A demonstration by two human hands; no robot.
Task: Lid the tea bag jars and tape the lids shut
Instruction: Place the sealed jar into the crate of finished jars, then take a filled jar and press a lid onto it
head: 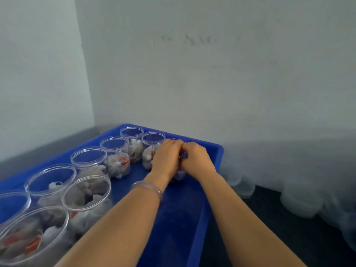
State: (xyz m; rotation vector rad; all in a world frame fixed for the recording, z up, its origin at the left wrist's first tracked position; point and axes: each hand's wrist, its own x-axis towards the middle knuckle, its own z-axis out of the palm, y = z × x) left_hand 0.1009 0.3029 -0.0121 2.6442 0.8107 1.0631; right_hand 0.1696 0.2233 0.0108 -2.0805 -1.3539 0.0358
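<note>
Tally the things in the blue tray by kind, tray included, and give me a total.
Open jars, no lid: 8
Gripped jar, in left hand and right hand: 1
Blue tray: 1
Total: 10
Blurred stacks beside the tray: uncountable, left out.

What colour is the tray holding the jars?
The tray is plain blue, clearest in the head view.

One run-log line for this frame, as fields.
hands: left hand and right hand grip far jar | other jars: unlidded | holder: blue tray
</note>
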